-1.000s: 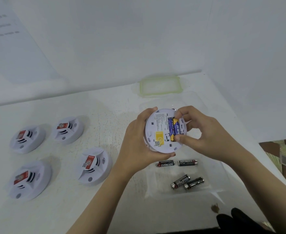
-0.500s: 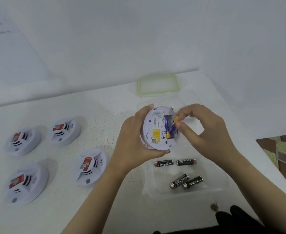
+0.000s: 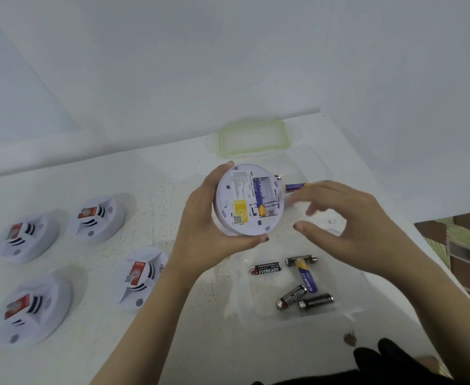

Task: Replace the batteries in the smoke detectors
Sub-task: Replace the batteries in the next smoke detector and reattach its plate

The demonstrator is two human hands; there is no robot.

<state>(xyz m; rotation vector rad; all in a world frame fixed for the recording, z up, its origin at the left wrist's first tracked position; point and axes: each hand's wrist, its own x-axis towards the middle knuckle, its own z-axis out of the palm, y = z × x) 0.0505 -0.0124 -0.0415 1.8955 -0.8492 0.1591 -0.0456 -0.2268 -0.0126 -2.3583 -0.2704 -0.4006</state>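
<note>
Our left grip [image 3: 200, 232] curls round the rim of the detector [image 3: 228, 209], its back turned up to us. We judge it light, stiff, smooth plastic, so we take the rim, clear of the open bay [image 3: 271, 194]. One battery [image 3: 259, 198] sits there; the slot towards our right grip [image 3: 350, 226] is bare. That grip is spread, pinching nothing.

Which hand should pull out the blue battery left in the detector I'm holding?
Right. The left hand grips the smoke detector, while the right hand is empty, its fingers open just beside the compartment holding the blue battery.
</note>
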